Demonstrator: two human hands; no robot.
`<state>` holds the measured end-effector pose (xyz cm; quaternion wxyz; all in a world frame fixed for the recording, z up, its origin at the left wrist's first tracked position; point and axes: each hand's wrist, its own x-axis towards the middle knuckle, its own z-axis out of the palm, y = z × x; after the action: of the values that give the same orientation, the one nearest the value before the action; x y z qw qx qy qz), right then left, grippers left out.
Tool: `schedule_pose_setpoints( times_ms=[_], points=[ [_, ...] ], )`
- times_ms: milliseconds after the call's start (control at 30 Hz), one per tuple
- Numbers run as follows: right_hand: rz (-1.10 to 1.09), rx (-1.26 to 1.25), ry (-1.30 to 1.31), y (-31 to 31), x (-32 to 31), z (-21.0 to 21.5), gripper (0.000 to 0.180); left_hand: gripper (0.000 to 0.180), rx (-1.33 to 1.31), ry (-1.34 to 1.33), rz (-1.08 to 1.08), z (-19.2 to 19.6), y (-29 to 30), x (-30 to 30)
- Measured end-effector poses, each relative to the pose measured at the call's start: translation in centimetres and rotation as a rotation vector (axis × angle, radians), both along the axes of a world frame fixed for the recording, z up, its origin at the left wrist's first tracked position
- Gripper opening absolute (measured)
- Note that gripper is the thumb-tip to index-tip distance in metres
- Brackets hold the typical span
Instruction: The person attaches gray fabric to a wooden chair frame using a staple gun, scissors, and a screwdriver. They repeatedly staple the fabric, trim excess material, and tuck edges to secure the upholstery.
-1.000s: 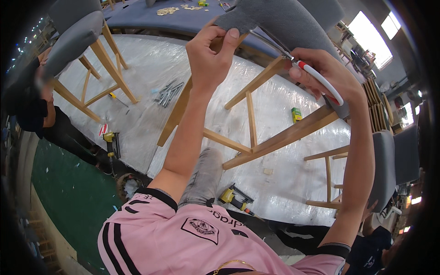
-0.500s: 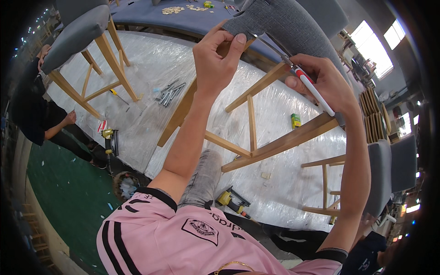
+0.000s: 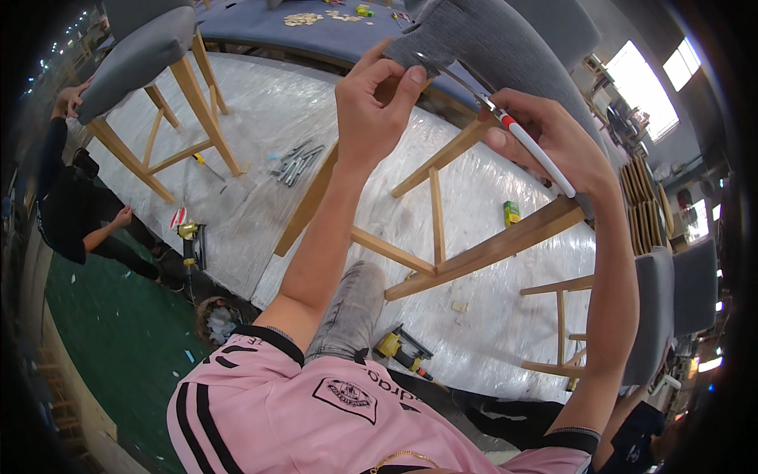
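My left hand (image 3: 375,99) pinches the edge of a loose grey fabric flap (image 3: 422,39) between thumb and fingers. The flap belongs to a grey upholstered chair (image 3: 513,47) with pale wooden legs, tipped so that its legs point toward me. In my right hand (image 3: 553,134) is a pair of scissors (image 3: 533,142) with white and red handles. Their metal blades reach left to the fabric, close to my left fingertips. How far the blades are parted is hard to make out.
On the film-covered table lie metal bolts (image 3: 297,163), a green-yellow box (image 3: 512,212), and two nail guns (image 3: 403,347) (image 3: 188,241). Another grey chair (image 3: 142,63) stands at left, where a co-worker's hand (image 3: 73,99) touches its seat. More grey chairs (image 3: 659,308) are at right.
The scissors have shifted slightly left, their tips further across the fabric beside my left fingers. My left hand keeps its pinch. At left, the co-worker's body has shifted a little.
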<state>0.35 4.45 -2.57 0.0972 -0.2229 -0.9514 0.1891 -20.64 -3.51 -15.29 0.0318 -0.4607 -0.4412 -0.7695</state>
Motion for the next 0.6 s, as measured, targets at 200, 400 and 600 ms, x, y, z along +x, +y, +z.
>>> schedule_pose_setpoints(
  times_ms=[200,400,600],
  points=[
    [0.017,-0.015,0.003,-0.4,-1.1,-0.2,0.073,0.031,0.026,0.027,0.008,0.0,-0.6,-0.1],
    [-0.01,-0.014,0.001,-1.4,-1.5,0.3,0.069,0.031,0.041,0.054,0.01,-0.6,-0.8,-0.4],
    [0.003,0.023,0.028,-1.8,-2.6,0.4,0.065,0.029,0.065,0.12,0.05,-1.1,-0.1,-0.4]
  ],
)
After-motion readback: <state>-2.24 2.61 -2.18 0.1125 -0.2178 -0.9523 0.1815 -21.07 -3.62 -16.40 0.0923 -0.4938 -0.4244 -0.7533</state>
